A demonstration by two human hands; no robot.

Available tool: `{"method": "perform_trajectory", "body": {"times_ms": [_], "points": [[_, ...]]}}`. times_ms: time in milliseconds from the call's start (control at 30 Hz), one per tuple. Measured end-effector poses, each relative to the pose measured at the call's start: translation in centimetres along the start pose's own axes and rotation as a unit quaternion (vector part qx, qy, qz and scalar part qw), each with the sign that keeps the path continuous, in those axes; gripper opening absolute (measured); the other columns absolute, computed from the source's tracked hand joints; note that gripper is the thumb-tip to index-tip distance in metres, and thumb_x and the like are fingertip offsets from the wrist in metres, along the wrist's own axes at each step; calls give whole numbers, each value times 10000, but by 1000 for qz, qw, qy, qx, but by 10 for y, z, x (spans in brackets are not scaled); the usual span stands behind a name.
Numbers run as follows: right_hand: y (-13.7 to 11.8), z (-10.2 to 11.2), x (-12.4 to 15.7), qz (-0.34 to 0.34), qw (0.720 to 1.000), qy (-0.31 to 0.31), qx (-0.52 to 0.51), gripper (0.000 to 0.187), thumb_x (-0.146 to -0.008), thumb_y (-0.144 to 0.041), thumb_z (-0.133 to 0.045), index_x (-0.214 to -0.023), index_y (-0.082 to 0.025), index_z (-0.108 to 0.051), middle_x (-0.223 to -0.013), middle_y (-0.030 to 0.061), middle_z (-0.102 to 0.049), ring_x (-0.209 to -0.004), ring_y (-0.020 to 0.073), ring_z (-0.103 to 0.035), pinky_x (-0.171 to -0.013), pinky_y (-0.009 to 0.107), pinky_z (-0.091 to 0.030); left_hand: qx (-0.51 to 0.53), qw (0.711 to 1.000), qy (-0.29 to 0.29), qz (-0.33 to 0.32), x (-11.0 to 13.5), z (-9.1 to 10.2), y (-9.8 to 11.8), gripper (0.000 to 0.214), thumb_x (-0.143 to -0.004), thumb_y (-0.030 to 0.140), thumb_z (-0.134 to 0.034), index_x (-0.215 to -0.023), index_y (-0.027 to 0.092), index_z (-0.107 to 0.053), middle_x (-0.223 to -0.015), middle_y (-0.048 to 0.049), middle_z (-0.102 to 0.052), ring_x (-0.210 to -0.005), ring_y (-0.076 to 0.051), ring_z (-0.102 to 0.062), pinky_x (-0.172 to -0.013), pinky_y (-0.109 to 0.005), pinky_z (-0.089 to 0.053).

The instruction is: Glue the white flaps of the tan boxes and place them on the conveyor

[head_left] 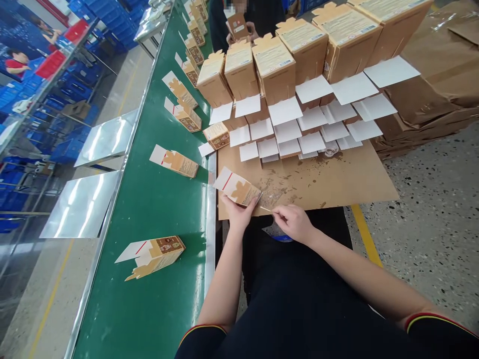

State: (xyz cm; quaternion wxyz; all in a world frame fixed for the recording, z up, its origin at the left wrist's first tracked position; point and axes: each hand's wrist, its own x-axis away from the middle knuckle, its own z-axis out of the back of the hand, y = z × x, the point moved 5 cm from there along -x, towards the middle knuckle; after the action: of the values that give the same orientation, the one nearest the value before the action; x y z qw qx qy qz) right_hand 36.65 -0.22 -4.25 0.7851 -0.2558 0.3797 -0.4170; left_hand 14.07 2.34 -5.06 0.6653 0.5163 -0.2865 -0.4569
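Observation:
My left hand (240,214) is wrapped round the lower side of a small brown and white carton (239,188). The carton is tilted, with its white flap standing open toward the upper left. Between the fingertips of my right hand (294,222) is a thin pale stick (265,209), its far end close to the carton's right-hand corner. Whether the stick touches the carton I cannot tell. Beneath lies a cardboard sheet (359,177) with dark stains and scraped patches.
Stacked cartons (277,75) with white flaps sticking out fill the back of the cardboard. At left, a green conveyor belt (142,209) carries several open cartons, one of them nearby (164,254). Across the stack, another person (269,20) holds a carton. Brown wrapped cardboard (430,89) stands at right.

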Motion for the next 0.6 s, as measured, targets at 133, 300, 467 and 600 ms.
{"method": "perform_trajectory", "body": {"times_ms": [133,300,467,600], "points": [[2,34,21,-55,996,38,-50,230,-1114,-216,-582,-938,-230,-730,-640,-30,-595,-578,143,-553,-638,283,-452,-76,997,24,-14,11,-4,-1,866,-707,430,-1030,-1336,257,-461,-1320,-137,-685,-1321,-351,-737,-1139,-499,-609],[5,50,42,-126,987,31,-96,230,-1114,-280,-608,-947,-231,-759,-650,-31,-583,-541,129,-521,-566,272,-453,-110,993,51,-1,16,-14,-5,821,-735,397,-1000,-1343,266,-464,-1319,-142,-700,-1301,-362,-752,-1095,-497,-631],[5,52,41,-139,982,23,-128,290,-1125,-385,-625,-941,-228,-785,-645,-21,-606,-520,123,-522,-521,259,-462,-74,997,16,-9,10,-8,-1,848,-685,416,-1033,-1311,264,-481,-1289,-144,-717,-1246,-357,-785,-1068,-503,-663],[12,63,41,-149,979,58,-125,323,-1121,-430,-646,-930,-226,-808,-646,-13,-624,-521,124,-529,-525,255,-475,-15,994,112,-3,10,55,-5,909,-717,543,-1040,-1329,292,-418,-1343,-147,-707,-1236,-346,-793,-1104,-584,-663]]}}
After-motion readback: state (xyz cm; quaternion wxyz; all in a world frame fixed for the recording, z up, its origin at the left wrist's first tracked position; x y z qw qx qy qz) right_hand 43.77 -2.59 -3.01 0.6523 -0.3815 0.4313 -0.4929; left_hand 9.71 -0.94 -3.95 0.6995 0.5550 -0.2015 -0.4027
